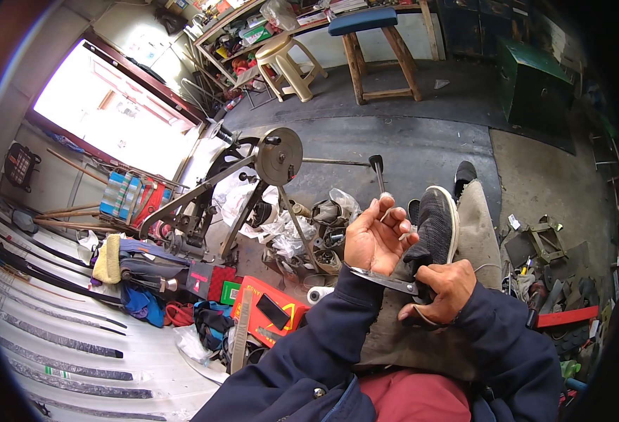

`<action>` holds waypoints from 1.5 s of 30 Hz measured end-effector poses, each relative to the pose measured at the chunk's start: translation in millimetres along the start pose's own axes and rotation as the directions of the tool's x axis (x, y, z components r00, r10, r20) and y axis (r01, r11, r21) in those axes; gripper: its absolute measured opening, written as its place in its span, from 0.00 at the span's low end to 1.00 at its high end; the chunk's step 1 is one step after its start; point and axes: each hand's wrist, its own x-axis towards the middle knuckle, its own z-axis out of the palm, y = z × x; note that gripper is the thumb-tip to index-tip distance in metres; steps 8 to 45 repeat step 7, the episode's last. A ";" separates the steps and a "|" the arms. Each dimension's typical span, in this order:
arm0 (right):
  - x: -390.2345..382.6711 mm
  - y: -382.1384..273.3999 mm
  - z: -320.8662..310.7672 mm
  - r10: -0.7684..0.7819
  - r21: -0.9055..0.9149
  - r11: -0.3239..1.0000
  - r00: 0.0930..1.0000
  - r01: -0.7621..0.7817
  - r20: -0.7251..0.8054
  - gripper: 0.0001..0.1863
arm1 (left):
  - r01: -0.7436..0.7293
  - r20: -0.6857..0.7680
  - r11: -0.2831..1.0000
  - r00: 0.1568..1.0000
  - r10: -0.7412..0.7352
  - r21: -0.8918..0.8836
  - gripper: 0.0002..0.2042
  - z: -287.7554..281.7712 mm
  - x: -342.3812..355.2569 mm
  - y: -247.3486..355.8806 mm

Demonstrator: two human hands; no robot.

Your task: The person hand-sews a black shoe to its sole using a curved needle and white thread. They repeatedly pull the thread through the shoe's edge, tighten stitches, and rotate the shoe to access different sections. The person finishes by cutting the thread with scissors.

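A dark knit sneaker [434, 224] with a white sole rests over my lap, its toe pointing away. My right hand [450, 290] is closed round the handles of a pair of scissors [383, 280]; their metal blades point left across my left wrist. Part of the shoe's dark upper lies against the right hand's fingers. Left of the shoe, my left hand [376, 239] is raised palm up with its fingers curled. Something small and pale shows by its fingertips, too small to name. A greyish cloth [480, 232] covers my legs.
A hand-cranked machine with a round wheel [279, 156] stands ahead left. Bags and shoe parts [288, 235] lie below it. A red box [271, 309] bears a phone [273, 311]. Tools and scraps [552, 288] lie at right. Two stools [373, 21] stand farther back.
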 end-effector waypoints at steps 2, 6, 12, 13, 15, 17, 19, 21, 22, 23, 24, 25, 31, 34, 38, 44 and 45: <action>1.1 -0.6 0.1 -0.020 0.022 1.000 0.999 0.021 -0.033 0.35 | -0.003 0.000 1.000 1.000 0.003 0.001 0.12 -0.2 0.0 -0.4; 2.2 -4.3 -2.0 -0.003 0.000 1.000 1.000 0.003 -0.017 0.34 | 0.005 0.004 1.000 1.000 -0.005 0.001 0.12 -2.6 1.3 -1.4; 1.7 -5.1 -3.9 0.007 -0.007 1.000 1.000 -0.007 0.017 0.34 | 0.006 0.006 1.000 1.000 -0.006 0.004 0.13 -3.5 1.8 -1.2; 1.7 -5.1 -3.9 0.007 -0.007 1.000 1.000 -0.007 0.017 0.34 | 0.006 0.006 1.000 1.000 -0.006 0.004 0.13 -3.5 1.8 -1.2; 1.7 -5.1 -3.9 0.007 -0.007 1.000 1.000 -0.007 0.017 0.34 | 0.006 0.006 1.000 1.000 -0.006 0.004 0.13 -3.5 1.8 -1.2; 1.7 -5.1 -3.9 0.007 -0.007 1.000 1.000 -0.007 0.017 0.34 | 0.006 0.006 1.000 1.000 -0.006 0.004 0.13 -3.5 1.8 -1.2; 1.7 -5.1 -3.9 0.007 -0.007 1.000 1.000 -0.007 0.017 0.34 | 0.006 0.006 1.000 1.000 -0.006 0.004 0.13 -3.5 1.8 -1.2; 1.7 -5.1 -3.9 0.007 -0.007 1.000 1.000 -0.007 0.017 0.34 | 0.006 0.006 1.000 1.000 -0.006 0.004 0.13 -3.5 1.8 -1.2; 1.7 -5.1 -3.9 0.007 -0.007 1.000 1.000 -0.007 0.017 0.34 | 0.006 0.006 1.000 1.000 -0.006 0.004 0.13 -3.5 1.8 -1.2; 1.7 -5.1 -3.9 0.007 -0.007 1.000 1.000 -0.007 0.017 0.34 | 0.006 0.006 1.000 1.000 -0.006 0.004 0.13 -3.5 1.8 -1.2; 1.7 -5.1 -3.9 0.007 -0.007 1.000 1.000 -0.007 0.017 0.34 | 0.006 0.006 1.000 1.000 -0.006 0.004 0.13 -3.5 1.8 -1.2; 1.7 -5.1 -3.9 0.007 -0.007 1.000 1.000 -0.007 0.017 0.34 | 0.006 0.006 1.000 1.000 -0.006 0.004 0.13 -3.5 1.8 -1.2; 1.7 -5.1 -3.9 0.007 -0.007 1.000 1.000 -0.007 0.017 0.34 | 0.006 0.006 1.000 1.000 -0.006 0.004 0.13 -3.5 1.8 -1.2; 1.7 -5.1 -3.9 0.007 -0.007 1.000 1.000 -0.007 0.017 0.34 | 0.006 0.006 1.000 1.000 -0.006 0.004 0.13 -3.5 1.8 -1.2; 1.7 -5.1 -3.9 0.007 -0.007 1.000 1.000 -0.007 0.017 0.34 | 0.006 0.006 1.000 1.000 -0.006 0.004 0.13 -3.5 1.8 -1.2; 1.7 -5.1 -3.9 0.007 -0.007 1.000 1.000 -0.007 0.017 0.34 | 0.006 0.006 1.000 1.000 -0.006 0.004 0.13 -3.5 1.8 -1.2; 1.7 -5.1 -3.9 0.007 -0.007 1.000 1.000 -0.007 0.017 0.34 | 0.006 0.006 1.000 1.000 -0.006 0.004 0.13 -3.5 1.8 -1.2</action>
